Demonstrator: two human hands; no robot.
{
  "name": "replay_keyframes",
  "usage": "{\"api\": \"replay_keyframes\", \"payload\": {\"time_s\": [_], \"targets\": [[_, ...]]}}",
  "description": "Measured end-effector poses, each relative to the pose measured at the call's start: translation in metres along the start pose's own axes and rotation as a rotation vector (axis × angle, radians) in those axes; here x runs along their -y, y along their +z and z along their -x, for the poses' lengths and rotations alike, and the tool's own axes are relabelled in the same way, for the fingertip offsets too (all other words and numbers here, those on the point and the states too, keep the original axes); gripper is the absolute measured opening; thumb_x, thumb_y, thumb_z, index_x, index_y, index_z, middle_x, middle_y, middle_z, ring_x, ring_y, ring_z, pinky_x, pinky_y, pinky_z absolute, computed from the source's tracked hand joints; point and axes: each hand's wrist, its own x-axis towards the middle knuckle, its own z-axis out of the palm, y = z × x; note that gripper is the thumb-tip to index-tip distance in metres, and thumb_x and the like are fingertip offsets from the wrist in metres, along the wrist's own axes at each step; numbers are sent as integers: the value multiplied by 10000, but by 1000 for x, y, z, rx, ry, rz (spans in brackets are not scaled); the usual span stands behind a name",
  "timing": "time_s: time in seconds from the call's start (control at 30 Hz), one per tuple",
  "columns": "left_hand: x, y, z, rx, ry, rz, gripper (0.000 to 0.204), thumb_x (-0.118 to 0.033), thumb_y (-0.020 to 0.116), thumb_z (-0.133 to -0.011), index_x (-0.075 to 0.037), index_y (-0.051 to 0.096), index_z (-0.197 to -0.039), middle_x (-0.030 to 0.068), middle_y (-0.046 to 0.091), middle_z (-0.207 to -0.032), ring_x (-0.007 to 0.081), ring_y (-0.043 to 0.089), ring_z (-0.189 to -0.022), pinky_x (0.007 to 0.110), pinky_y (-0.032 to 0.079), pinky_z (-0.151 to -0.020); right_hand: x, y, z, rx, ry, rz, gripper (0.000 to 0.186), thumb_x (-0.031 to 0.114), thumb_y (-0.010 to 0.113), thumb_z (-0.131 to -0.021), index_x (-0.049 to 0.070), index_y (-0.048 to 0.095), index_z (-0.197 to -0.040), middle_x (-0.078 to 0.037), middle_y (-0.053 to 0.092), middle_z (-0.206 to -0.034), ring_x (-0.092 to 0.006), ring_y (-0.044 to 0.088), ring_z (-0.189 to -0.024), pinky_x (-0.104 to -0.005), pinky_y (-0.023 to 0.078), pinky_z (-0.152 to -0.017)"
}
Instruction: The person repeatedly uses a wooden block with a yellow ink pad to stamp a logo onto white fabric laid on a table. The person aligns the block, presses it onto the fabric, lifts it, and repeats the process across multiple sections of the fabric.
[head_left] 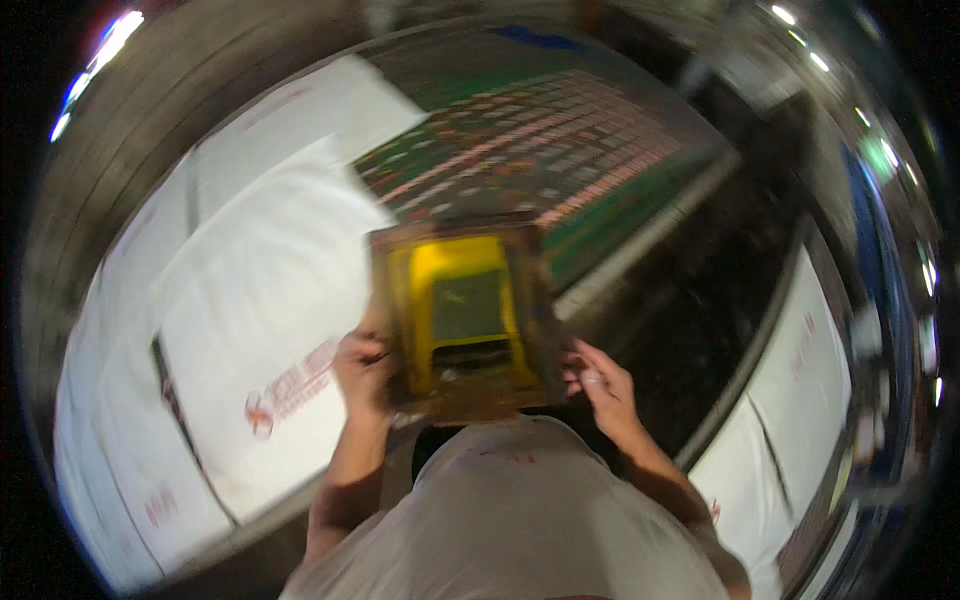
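Held up in front of my body is a rectangular frame point(545, 300) with yellow material point(455, 250) around a dark grey-green inner panel point(467, 305). My left hand point(362, 375) is closed on its left side. My right hand point(600, 385) is at its right edge, fingers bent round that edge. The picture is blurred by motion, so fine detail on the frame cannot be made out.
White sheets point(250, 300) with red printing cover the long surface at left. Beyond the frame is a green surface point(590, 245) with rows of small pink marks. A dark aisle point(690, 320) runs to the right, beside another white-covered surface point(795, 400).
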Motion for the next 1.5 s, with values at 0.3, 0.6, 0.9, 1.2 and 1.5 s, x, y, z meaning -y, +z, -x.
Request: {"api": "replay_keyframes", "payload": {"time_s": [0.3,0.6,0.9,1.2,1.5], "targets": [[45,103,-39,196,-42,168,370,270,577,-774,-57,561,-947,241,671,-1514,286,702,-1270,408,560,-1083,17,-83,-35,121,-38,200,692,174,757,-1050,-32,472,-1646,-186,775,-1244,-172,731,-1137,-358,603,-1002],[108,272,-84,445,-85,182,316,246,676,-859,-46,604,-958,203,666,-1545,288,732,-1227,412,614,-1040,43,-226,-54,-80,-113,223,765,209,778,-1029,-41,440,-1668,-256,729,-1432,-265,727,-1286,-416,569,-1125],[135,510,-94,851,-102,-123,253,187,662,-817,-18,619,-959,221,650,-1562,296,659,-1295,408,513,-1090,51,-306,19,-583,-178,101,754,210,774,-1056,-23,430,-1686,-222,767,-1332,-234,733,-1203,-399,587,-1070],[192,698,-59,1292,-26,-336,250,106,705,-761,-22,594,-945,253,568,-1656,273,651,-1206,374,502,-1040,59,-316,61,-1131,-96,217,796,96,810,-1013,67,435,-1714,-65,772,-1254,-121,567,-939,-299,527,-885],[209,842,-8,1463,-118,-221,183,63,732,-799,-16,637,-934,93,651,-1093,226,616,-1032,361,505,-960,47,-399,29,-1275,-108,9,710,54,722,-1085,9,399,-1716,-119,717,-1402,-124,648,-1133,-310,569,-976]]}}
